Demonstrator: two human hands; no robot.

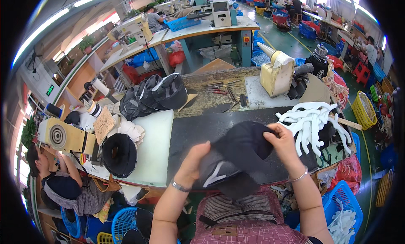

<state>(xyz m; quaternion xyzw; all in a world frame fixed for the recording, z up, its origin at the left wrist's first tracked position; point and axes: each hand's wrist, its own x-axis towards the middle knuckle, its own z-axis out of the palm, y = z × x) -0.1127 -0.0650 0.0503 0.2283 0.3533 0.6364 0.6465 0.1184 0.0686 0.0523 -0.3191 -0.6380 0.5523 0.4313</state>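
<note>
Over the dark table top (192, 136), just in front of me, I hold a black cap (244, 145) with both hands. My left hand (195, 161) grips its left side, thumb up, with the fingers hidden behind the cloth. At the far right edge of the cap, my right hand (283, 142) pinches the fabric between thumb and fingers. The cap's lower left part looks grey with a white strip (217, 174), and it is blurred. To the right of my right hand lies a heap of white curved foam-like strips (310, 119).
Stacked dark caps (156, 94) stand at the back left, and a round black cap (119, 154) lies nearer. Beyond are hand tools (223, 90) and a cream machine (276, 77). Scissors (325, 157) lie right; a blue basket (352, 197) stands below. A person (69, 176) sits left.
</note>
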